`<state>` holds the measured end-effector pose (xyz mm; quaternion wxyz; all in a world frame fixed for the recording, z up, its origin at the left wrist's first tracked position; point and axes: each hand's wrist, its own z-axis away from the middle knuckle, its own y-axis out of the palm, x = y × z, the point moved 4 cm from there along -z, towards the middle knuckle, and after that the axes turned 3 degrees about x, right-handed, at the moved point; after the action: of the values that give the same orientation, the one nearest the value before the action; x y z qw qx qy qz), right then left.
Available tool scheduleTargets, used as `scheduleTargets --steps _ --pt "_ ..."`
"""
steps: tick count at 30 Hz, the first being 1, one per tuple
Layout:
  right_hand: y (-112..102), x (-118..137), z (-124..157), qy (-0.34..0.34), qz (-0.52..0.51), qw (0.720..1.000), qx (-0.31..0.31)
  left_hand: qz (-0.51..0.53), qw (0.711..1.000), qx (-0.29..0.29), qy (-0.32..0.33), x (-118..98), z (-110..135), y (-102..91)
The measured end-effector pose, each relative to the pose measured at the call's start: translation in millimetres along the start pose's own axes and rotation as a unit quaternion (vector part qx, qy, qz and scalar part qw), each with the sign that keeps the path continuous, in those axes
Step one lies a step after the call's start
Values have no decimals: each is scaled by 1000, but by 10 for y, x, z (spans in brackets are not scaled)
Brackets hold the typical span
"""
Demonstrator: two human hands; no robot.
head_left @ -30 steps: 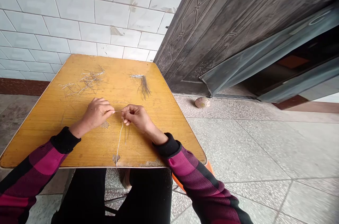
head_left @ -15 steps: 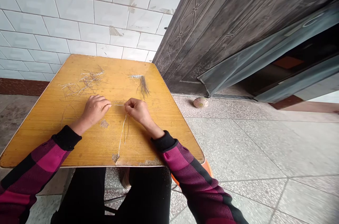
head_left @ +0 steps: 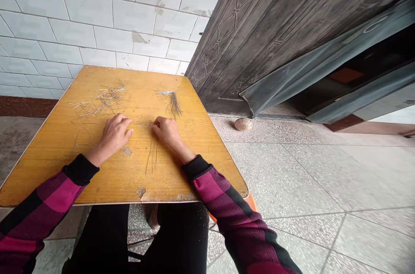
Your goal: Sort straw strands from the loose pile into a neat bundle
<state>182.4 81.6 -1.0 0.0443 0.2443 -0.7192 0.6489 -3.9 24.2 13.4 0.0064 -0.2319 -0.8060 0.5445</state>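
Note:
My left hand (head_left: 114, 133) and my right hand (head_left: 167, 130) rest on a yellow wooden table (head_left: 97, 179), fingers pinched on the two ends of a thin pale strand (head_left: 142, 124) stretched between them. A few more thin strands (head_left: 151, 155) trail from under my right hand toward the near edge. A loose scatter of pale strands (head_left: 99, 101) lies at the far left of the table. A tied bundle of darker strands (head_left: 173, 104) lies at the far right.
White tiled wall (head_left: 97, 23) stands behind the table. A dark carved metal door (head_left: 275, 27) stands on the right. A small ball (head_left: 243, 124) lies on the speckled floor near the door. Chipped patches (head_left: 141, 192) mark the table's near edge.
Both hands moved away from me, farther onto the table. The long pale strand that hung to the near edge has been drawn up and now ends well short of it.

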Motion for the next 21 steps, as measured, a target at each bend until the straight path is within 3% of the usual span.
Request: scheduleTargets --steps 6,9,12,17,19,21 --pt "-62 -78 -18 13 7 999 -31 8 1000 -7 7 5 12 27" --pt "-122 -112 0 9 5 998 -59 23 999 -23 3 43 -14 -52" --pt "-180 -133 46 -11 -10 997 -79 46 996 -67 -35 205 -53 -340" --pt "-228 -203 101 -34 -30 994 -103 62 967 -163 -185 700 110 -1061" --pt "-234 -228 108 -33 -36 992 -113 37 962 -145 -227 864 276 -1209" --pt "-239 -233 116 -35 -39 992 -117 9 969 -78 -235 983 448 -1213"
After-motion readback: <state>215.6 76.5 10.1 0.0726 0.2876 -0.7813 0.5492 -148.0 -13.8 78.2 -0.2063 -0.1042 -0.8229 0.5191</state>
